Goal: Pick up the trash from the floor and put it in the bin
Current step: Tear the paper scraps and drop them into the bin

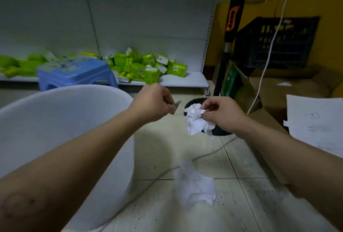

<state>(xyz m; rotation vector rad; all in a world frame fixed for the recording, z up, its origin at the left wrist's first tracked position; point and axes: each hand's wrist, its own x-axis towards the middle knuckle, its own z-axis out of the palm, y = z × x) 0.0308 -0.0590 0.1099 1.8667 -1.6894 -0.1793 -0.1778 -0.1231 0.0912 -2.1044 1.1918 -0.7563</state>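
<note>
nearest on my feed, a blurred crumpled white sheet of paper [193, 185] lay on the tiled floor, not yet picked up. left of it stood the big white plastic bin [55, 120]. past its rim my left hand [152, 101] pinched a small flat grey scrap [176, 106]; my right hand [222, 114] pinched a crumpled white paper wad [194, 120] above the round black fan base [220, 131]. neither was over the bin, so i judged the job about midway.
</note>
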